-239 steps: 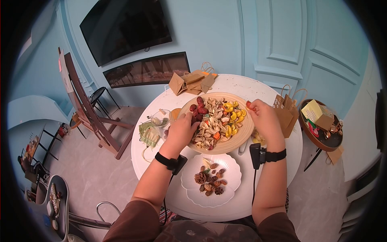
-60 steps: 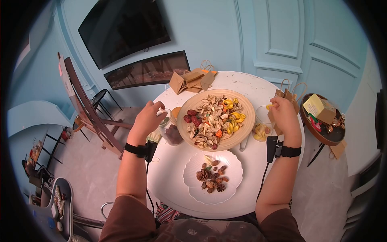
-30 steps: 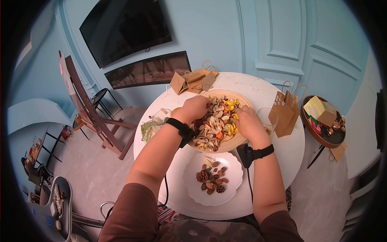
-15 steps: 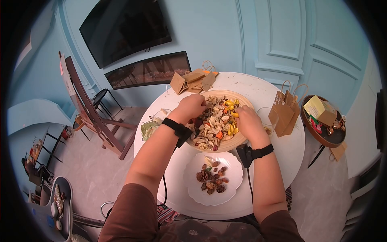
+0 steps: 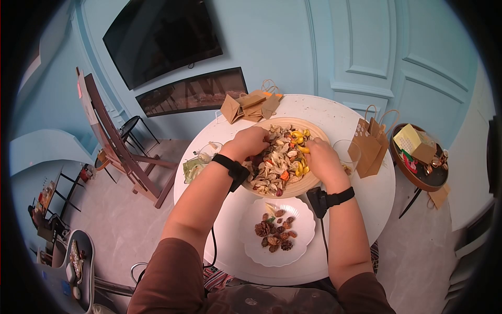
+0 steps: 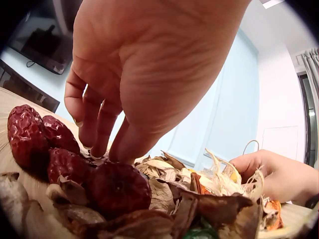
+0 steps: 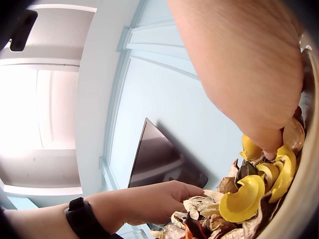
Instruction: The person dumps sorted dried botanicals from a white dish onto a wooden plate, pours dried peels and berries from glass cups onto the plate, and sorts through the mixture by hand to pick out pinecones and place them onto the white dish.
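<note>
A round wooden tray (image 5: pixel 320 131) holds dried petals (image 5: pixel 280 162), yellow curled dried pieces (image 5: pixel 302 166) and wrinkled red dates (image 6: pixel 27 137). My left hand (image 5: pixel 250 142) reaches down into its left side. In the left wrist view the fingers are bent downward, thumb apart from them, tips right behind a dark red date (image 6: pixel 118 189). On the right side, my right hand (image 5: pixel 324 159) has its fingertips down among the yellow pieces (image 7: pixel 243 199). I cannot tell whether either hand pinches anything, as the fingertips are partly hidden.
A scalloped white plate (image 5: pixel 303 251) with pine cones stands nearest the body. One clear glass (image 5: pixel 353 152) is right of the tray, another (image 5: pixel 212 149) left. Paper bags (image 5: pixel 368 149) stand at right, more folded bags (image 5: pixel 251 104) at the back of the white table (image 5: pixel 340 104).
Two seconds ago both hands were over the glasses beside the tray; they have since come inward into it. Over the last half second they have barely moved. Fewer dates show than eight seconds ago.
</note>
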The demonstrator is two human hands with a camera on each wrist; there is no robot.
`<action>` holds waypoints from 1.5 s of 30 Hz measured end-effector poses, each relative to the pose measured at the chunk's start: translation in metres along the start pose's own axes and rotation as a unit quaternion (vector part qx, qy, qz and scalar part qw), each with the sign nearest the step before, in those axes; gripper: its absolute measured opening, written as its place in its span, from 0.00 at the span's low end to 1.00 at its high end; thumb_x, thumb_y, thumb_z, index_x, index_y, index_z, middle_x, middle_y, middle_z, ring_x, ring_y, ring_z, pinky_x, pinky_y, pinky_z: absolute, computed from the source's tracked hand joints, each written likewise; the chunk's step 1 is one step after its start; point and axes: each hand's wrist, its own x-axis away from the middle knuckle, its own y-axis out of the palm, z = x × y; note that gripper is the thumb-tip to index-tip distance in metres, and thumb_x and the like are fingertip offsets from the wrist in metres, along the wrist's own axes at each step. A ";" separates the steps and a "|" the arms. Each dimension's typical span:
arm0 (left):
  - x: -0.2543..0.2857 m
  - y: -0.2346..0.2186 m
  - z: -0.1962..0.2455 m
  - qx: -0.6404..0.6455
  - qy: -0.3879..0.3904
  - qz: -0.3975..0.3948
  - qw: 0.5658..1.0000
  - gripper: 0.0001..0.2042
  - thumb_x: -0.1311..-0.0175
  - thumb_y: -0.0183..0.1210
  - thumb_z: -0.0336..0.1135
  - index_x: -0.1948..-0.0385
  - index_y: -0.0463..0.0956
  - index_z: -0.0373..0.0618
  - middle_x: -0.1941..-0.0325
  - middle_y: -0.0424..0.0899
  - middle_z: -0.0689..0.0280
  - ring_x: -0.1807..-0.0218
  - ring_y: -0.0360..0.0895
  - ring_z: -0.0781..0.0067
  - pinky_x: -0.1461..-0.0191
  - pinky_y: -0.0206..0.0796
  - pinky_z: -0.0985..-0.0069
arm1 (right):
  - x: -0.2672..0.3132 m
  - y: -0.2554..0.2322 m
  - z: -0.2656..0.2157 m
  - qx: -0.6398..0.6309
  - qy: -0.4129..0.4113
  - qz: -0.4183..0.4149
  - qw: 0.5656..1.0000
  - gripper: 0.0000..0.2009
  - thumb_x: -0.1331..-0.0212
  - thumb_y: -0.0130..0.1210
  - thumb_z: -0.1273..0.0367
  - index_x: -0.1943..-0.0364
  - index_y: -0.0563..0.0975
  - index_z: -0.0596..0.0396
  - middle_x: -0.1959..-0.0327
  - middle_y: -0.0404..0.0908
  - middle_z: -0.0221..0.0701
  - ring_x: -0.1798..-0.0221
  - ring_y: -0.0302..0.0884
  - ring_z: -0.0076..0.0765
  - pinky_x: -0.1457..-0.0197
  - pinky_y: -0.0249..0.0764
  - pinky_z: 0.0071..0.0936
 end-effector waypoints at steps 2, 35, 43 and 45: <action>-0.001 0.002 -0.002 -0.022 0.017 0.010 1.000 0.10 0.39 0.61 0.38 0.59 0.83 0.48 0.62 0.87 0.59 0.59 0.83 0.58 0.55 0.74 0.65 | 0.000 0.001 0.000 0.001 0.001 -0.001 1.000 0.06 0.44 0.58 0.74 0.64 0.76 0.61 0.61 0.77 0.45 0.53 0.76 0.56 0.49 0.74 0.47; 0.130 0.017 0.018 0.496 0.107 -0.127 0.852 0.05 0.27 0.53 0.31 0.57 0.75 0.41 0.64 0.83 0.69 0.59 0.80 0.81 0.55 0.73 0.82 | -0.001 -0.026 0.003 -0.109 0.025 0.028 0.993 0.07 0.40 0.55 0.74 0.62 0.75 0.64 0.60 0.79 0.49 0.54 0.76 0.58 0.52 0.74 0.46; 0.121 0.035 0.023 0.450 0.147 -0.098 0.876 0.05 0.28 0.54 0.29 0.57 0.75 0.38 0.61 0.82 0.69 0.58 0.79 0.81 0.52 0.73 0.80 | 0.007 -0.070 0.015 -0.148 0.111 0.043 0.982 0.07 0.37 0.54 0.71 0.61 0.75 0.62 0.67 0.81 0.48 0.62 0.79 0.57 0.57 0.75 0.44; 0.116 0.037 0.023 0.429 0.147 -0.088 0.887 0.06 0.27 0.54 0.30 0.56 0.75 0.39 0.61 0.81 0.70 0.56 0.79 0.81 0.51 0.74 0.80 | 0.011 -0.080 0.025 -0.158 0.132 0.057 0.977 0.07 0.37 0.54 0.71 0.61 0.76 0.61 0.69 0.80 0.49 0.65 0.79 0.55 0.60 0.75 0.42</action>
